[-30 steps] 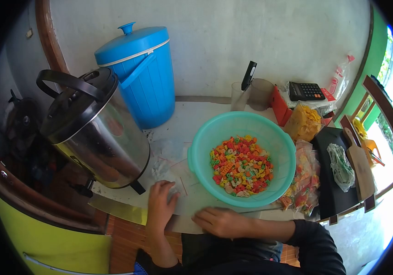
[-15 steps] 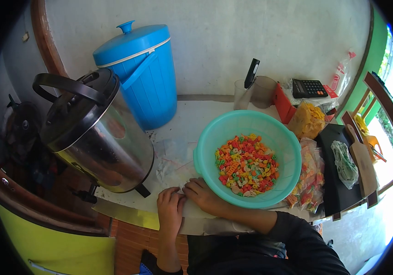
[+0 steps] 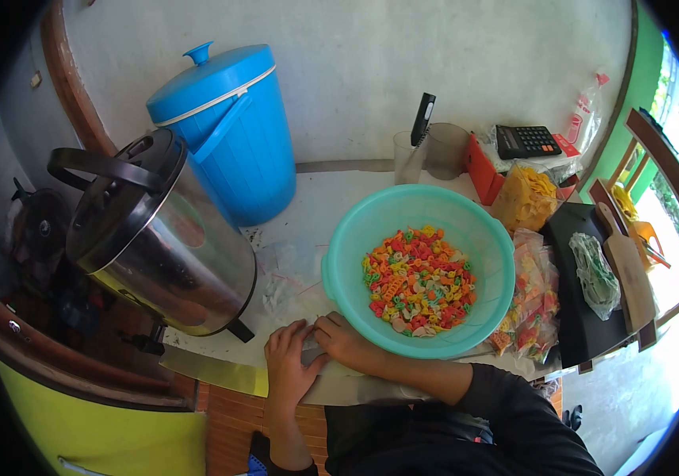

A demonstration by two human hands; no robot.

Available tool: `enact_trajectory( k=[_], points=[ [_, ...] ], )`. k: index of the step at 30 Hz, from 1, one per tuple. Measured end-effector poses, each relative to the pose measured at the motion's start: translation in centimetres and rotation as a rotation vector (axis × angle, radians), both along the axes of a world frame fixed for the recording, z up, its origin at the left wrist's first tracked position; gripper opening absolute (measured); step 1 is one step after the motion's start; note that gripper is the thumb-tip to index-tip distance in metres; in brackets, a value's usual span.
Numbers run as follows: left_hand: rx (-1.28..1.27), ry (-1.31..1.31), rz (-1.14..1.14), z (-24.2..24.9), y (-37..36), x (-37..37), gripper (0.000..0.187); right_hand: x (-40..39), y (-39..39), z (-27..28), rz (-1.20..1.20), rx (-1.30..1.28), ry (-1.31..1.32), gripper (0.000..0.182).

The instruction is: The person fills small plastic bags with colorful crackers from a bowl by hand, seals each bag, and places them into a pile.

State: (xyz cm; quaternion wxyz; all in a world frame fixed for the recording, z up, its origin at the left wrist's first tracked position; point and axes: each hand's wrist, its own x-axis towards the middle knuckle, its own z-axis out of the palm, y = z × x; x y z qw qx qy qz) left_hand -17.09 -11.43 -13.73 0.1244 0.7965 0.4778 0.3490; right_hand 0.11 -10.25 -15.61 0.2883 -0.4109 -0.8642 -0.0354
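Note:
My left hand (image 3: 289,366) rests at the table's front edge, its fingers bent and a little apart, with nothing visible in them. Close beside it, my right hand (image 3: 341,341) has its fingers curled together at clear plastic; what they hold is too small to make out. Thin clear plastic bags (image 3: 280,289) lie just beyond both hands. Right of them stands a turquoise basin (image 3: 339,274) with colourful snack pieces (image 3: 418,282) inside, and my right forearm passes along its near rim.
A steel dispenser (image 3: 189,254) and a blue lidded bucket (image 3: 252,151) stand left. Behind the basin are clear cups (image 3: 445,151). Filled snack bags (image 3: 533,293), a chip bag (image 3: 528,198), a calculator (image 3: 527,141) and a wooden board (image 3: 629,274) are on the right.
The fingers of my left hand have spread and lifted slightly, its thumb now apart from them. My right hand stays nearly in place. The whole view has shifted a little.

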Motion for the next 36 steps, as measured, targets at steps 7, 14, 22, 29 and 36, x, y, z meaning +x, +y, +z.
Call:
enact_trajectory(
  k=[7, 14, 22, 29, 36],
  points=[
    [-0.029, 0.095, -0.007, -1.9, 0.5, -1.0, 0.018, 0.3, -2.0, 1.6, 0.259, 0.039, 0.301, 0.022],
    [0.204, 0.018, 0.107, -2.2, 1.4, 0.1, 0.017, 1.2, -6.7, 7.8, 0.373, 0.071, 0.176, 0.023],
    [0.068, -0.485, -0.023, 5.7, 3.3, 4.7, 0.019, 9.9, -4.5, 13.9, 0.072, 0.144, 0.044, 0.026],
    [0.056, -0.133, -0.495, 13.9, 5.1, 12.8, 0.024, 15.1, -2.7, 16.1, -0.21, 0.137, 0.276, 0.026],
    [0.094, 0.091, -0.505, 17.1, 5.8, 16.6, 0.008, 18.5, -1.8, 15.9, -0.196, -0.035, 0.223, 0.018]
  ],
)
